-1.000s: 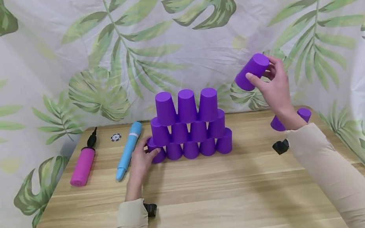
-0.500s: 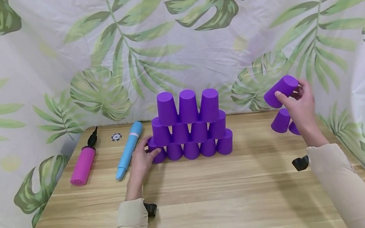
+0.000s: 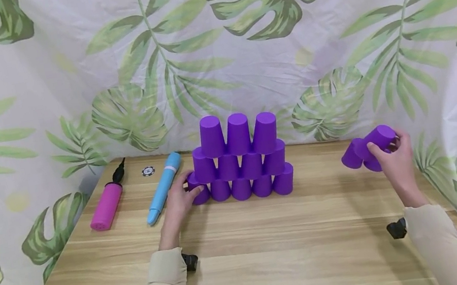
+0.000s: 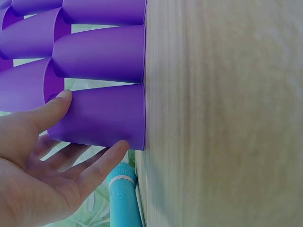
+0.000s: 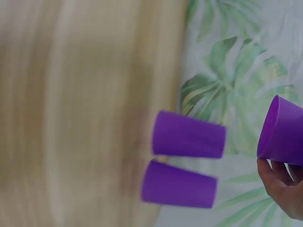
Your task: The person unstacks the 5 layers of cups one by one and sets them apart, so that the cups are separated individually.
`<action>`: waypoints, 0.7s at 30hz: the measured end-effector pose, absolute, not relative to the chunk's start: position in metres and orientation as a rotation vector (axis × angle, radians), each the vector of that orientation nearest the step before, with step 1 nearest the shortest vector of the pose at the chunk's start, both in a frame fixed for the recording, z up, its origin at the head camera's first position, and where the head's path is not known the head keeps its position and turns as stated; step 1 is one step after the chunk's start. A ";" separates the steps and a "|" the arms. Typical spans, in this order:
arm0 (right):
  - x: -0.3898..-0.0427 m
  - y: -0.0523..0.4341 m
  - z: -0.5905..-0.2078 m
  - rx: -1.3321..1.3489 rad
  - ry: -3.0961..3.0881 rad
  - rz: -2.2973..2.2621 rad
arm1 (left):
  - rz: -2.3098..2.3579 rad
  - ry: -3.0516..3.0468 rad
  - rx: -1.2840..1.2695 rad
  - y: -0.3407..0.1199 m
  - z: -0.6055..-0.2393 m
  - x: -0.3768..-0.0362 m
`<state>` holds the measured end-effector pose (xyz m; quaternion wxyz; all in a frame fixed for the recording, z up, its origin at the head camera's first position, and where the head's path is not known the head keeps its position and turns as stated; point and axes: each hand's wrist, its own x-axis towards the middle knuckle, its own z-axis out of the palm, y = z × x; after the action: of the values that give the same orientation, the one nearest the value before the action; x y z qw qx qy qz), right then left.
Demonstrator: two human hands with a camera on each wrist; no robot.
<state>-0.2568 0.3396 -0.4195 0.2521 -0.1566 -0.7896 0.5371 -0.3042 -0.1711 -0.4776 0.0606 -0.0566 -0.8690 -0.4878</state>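
Purple cups stand upside down in a three-level stack, three cups on its top level. At the stack's bottom left end my left hand holds a bottom cup, thumb on one side and fingers on the other. My right hand grips another purple cup between thumb and fingers, tilted and off the table. Beneath and behind that cup, two purple cups stand upside down at the table's right; in the head view one is partly hidden by the held cup.
A pink hand pump with a black nozzle lies at the left of the wooden table. Between it and the stack are a light-blue pump-like tube and a poker chip. A leaf-print cloth hangs behind the table.
My right hand has moved right and down with its cup, from high beside the stack to just above the two cups at the right. The left hand stays at the same cup.
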 end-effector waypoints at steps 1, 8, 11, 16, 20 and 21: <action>-0.255 0.342 -0.423 -0.436 -2.148 1.459 | -1.479 -2.625 -0.174 -0.171 -0.478 -0.304; -0.245 0.354 -0.438 -0.549 -2.173 1.392 | -1.482 -2.622 -0.185 -0.171 -0.477 -0.303; -0.242 0.359 -0.445 -0.578 -2.165 1.381 | -1.482 -2.629 -0.182 -0.172 -0.476 -0.304; -0.239 0.370 -0.459 -0.615 -2.192 1.338 | -1.481 -2.628 -0.176 -0.172 -0.476 -0.305; -0.238 0.378 -0.468 -0.661 -2.229 1.310 | -1.474 -2.628 -0.178 -0.172 -0.477 -0.305; -0.238 0.379 -0.470 -0.674 -2.241 1.304 | -1.473 -2.629 -0.182 -0.172 -0.477 -0.305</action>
<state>-0.2378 0.3795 -0.4699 0.2293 -0.2447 -0.8142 0.4739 -0.3052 -0.1722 -0.4769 0.0614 -0.0601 -0.8692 -0.4869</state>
